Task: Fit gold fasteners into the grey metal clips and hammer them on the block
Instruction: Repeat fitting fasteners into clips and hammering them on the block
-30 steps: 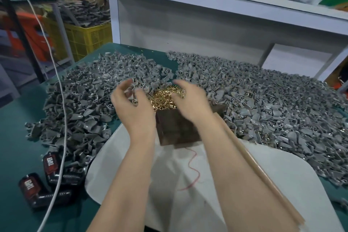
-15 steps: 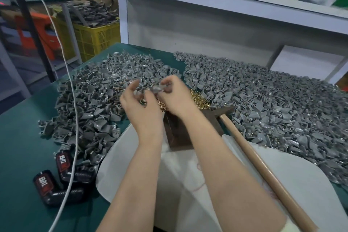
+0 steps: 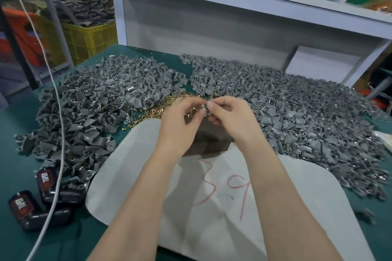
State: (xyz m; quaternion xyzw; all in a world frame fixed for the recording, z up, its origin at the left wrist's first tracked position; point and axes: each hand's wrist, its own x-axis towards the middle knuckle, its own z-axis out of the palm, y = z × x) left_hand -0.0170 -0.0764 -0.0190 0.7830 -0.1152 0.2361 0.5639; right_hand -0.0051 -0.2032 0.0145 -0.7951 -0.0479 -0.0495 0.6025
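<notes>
As both hands meet above the block, the right hand pinches a clip and the left hand curls round a fastener. Loose fasteners lie at eleven o'clock, and clip heaps at nine and three.

Grey metal clips, small wedge-shaped pieces, lie jumbled in two broad heaps on the green table, one to the left and a larger one to the right. A loose pile of small gold fasteners sits between the heaps at their near edge. One clip is held above that pile, pinched between the fingertips of the left grip and the right grip and too blurred to tell its pose, while the dark brown block sits just beneath on the far edge of a white cloth, mostly hidden.
</notes>
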